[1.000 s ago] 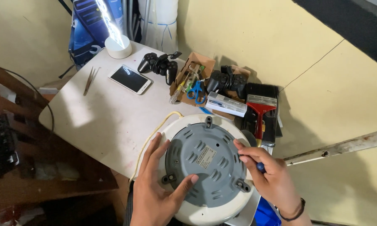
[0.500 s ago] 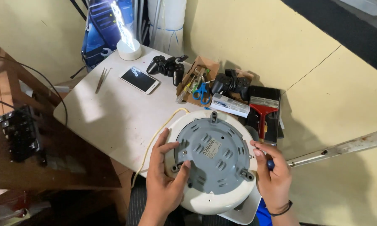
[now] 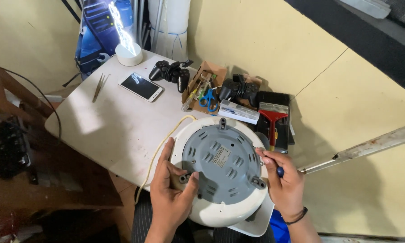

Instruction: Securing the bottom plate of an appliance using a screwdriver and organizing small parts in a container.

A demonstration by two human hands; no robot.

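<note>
A round white appliance (image 3: 211, 215) lies upside down at the table's near edge, its grey ribbed base plate (image 3: 220, 164) facing up. My left hand (image 3: 171, 193) grips its left rim, thumb pressing by a grey foot. My right hand (image 3: 283, 180) rests on the right rim and holds a blue-handled tool (image 3: 280, 171), only its end showing. A cream cord (image 3: 159, 150) runs from the appliance over the table edge.
On the white table (image 3: 117, 126) lie a phone (image 3: 140, 86), tweezers (image 3: 99, 86), a lit lamp (image 3: 127, 49), two black game controllers (image 3: 170, 72), a cardboard box with scissors (image 3: 207, 96) and a red-handled scraper (image 3: 273, 121). A yellow wall stands right; a dark wooden shelf (image 3: 13, 153) left.
The view has shifted and closed in a little. My left thumb has moved up onto the grey base by its foot; my right hand stays on the right rim.
</note>
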